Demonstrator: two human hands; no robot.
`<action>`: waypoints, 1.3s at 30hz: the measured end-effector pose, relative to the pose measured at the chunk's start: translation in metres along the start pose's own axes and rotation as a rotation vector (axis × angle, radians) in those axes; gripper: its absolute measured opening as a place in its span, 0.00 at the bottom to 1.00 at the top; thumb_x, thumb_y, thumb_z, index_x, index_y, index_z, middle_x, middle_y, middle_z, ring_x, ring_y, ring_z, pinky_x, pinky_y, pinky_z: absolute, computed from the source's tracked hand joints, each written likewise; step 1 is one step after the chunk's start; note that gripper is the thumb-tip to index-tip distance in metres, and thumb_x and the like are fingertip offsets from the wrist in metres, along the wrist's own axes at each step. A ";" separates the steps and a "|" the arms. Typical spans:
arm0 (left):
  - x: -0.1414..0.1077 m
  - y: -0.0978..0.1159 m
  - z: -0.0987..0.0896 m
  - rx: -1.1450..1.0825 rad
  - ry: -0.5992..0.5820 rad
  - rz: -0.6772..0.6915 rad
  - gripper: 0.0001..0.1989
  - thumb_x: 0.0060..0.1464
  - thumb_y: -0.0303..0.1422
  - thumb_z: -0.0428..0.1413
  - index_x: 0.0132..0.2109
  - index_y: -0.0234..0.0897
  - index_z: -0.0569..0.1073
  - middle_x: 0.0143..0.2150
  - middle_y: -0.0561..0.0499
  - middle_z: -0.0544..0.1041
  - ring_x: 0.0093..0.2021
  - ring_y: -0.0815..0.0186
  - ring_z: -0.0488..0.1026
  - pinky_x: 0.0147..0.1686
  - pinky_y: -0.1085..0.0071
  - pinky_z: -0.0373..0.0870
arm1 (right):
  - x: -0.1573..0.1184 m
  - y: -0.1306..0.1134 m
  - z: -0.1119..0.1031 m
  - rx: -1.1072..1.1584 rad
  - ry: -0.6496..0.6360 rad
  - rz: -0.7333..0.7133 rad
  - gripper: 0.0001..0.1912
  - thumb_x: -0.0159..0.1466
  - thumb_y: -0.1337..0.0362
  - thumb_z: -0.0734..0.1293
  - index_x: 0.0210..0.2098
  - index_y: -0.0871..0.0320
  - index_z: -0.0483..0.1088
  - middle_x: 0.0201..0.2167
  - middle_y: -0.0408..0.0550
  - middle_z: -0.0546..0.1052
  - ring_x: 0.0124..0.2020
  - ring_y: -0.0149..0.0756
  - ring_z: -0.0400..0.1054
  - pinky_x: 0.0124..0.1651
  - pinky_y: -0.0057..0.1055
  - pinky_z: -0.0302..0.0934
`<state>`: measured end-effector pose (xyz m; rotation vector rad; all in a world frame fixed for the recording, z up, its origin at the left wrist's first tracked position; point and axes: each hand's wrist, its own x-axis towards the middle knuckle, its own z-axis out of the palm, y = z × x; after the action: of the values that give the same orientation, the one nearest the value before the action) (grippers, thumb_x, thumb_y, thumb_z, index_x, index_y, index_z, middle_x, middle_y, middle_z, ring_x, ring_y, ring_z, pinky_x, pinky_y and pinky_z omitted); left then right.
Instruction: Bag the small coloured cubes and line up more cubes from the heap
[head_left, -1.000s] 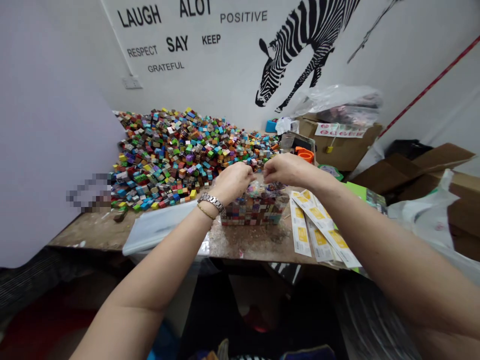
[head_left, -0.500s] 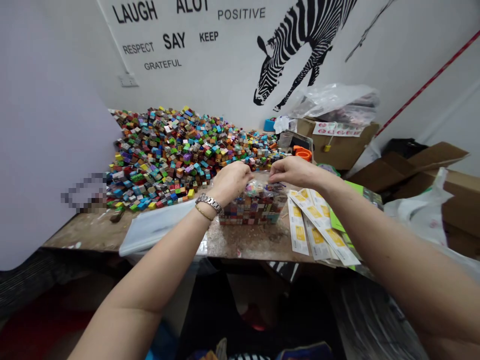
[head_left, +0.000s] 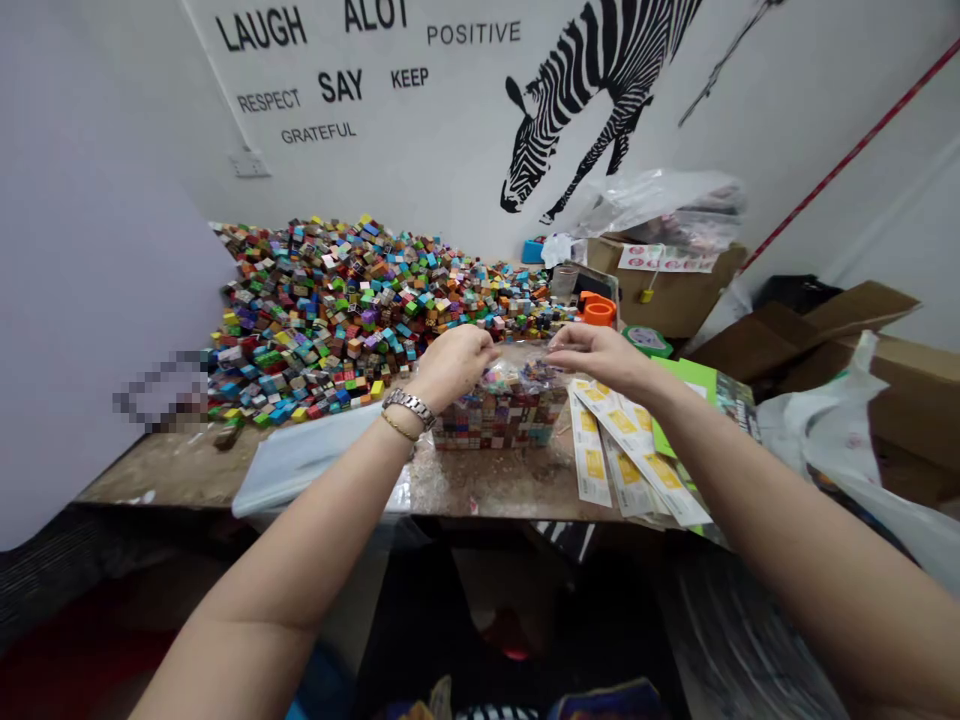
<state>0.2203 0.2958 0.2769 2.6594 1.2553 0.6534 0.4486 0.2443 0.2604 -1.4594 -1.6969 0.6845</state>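
Observation:
A clear plastic bag (head_left: 499,420) packed with small patterned cubes in a block stands on the table, its top loose and crinkled. My left hand (head_left: 457,362), with a metal watch at the wrist, is closed in a pinch at the bag's upper left edge. At the upper right edge is my right hand (head_left: 596,355), its fingers bent towards the plastic; whether they grip it is too small to tell. More loose cubes show through the top of the bag between the hands.
A big heap of coloured cubes (head_left: 330,310) covers the table's back left. Flat clear bags (head_left: 300,455) lie at front left, sticker sheets (head_left: 634,450) at right. Behind them are an orange tape dispenser (head_left: 598,310) and a cardboard box (head_left: 667,295).
My right hand has shifted slightly right, away from my left hand, and its fingers look flatter. The whole view has moved a little.

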 end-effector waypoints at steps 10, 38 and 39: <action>0.003 -0.003 0.003 -0.006 0.021 0.040 0.13 0.60 0.33 0.52 0.27 0.37 0.73 0.31 0.49 0.76 0.34 0.63 0.70 0.33 0.68 0.59 | -0.003 0.003 0.021 -0.218 0.141 0.009 0.08 0.52 0.60 0.69 0.25 0.56 0.67 0.27 0.43 0.73 0.33 0.36 0.66 0.38 0.33 0.57; -0.006 -0.003 0.001 -0.098 0.005 0.015 0.16 0.61 0.36 0.53 0.26 0.37 0.72 0.26 0.51 0.72 0.29 0.65 0.66 0.30 0.69 0.56 | 0.004 -0.030 0.014 -0.062 0.022 -0.034 0.26 0.51 0.56 0.76 0.49 0.57 0.79 0.45 0.52 0.81 0.46 0.45 0.74 0.50 0.41 0.68; -0.007 -0.002 0.000 -0.091 0.004 0.009 0.16 0.62 0.36 0.52 0.26 0.37 0.72 0.27 0.51 0.73 0.29 0.65 0.66 0.30 0.69 0.56 | 0.004 -0.035 0.013 -0.137 0.037 -0.059 0.26 0.52 0.55 0.76 0.49 0.57 0.78 0.46 0.52 0.81 0.46 0.45 0.74 0.50 0.41 0.67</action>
<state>0.2149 0.2922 0.2737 2.5927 1.1859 0.7001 0.4183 0.2423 0.2828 -1.4999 -1.7806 0.5147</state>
